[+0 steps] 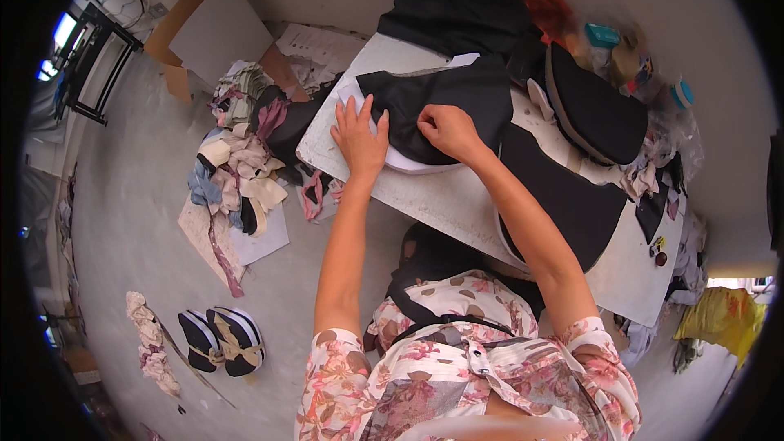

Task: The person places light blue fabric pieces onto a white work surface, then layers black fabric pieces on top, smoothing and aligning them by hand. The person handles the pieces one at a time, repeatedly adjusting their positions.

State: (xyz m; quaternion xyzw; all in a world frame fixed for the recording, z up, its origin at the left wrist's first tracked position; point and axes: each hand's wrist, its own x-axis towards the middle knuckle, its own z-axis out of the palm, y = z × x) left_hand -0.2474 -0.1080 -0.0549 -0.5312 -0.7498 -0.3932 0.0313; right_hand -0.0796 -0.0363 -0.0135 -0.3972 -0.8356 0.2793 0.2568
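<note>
A piece of black fabric (pixel 482 90) lies over a white, curved padded piece (pixel 411 163) on the white table (pixel 445 206). My left hand (pixel 359 140) rests with fingers spread on the left edge of these layers, over the white rim. On top of the black fabric, my right hand (pixel 449 131) is closed, its fingertips curled together and seeming to pinch the cloth. Creases run through the fabric between the hands. To the right lies a large black curved panel (pixel 563 192), partly under my right forearm.
A thick black pad with a grey edge (pixel 600 110) and a black fabric stack (pixel 453 8) sit farther back. Fabric scraps (pixel 245 163) heap on the floor at left, near an open cardboard box (pixel 216 33). Tied black-and-white bundles (pixel 233 343) lie at lower left.
</note>
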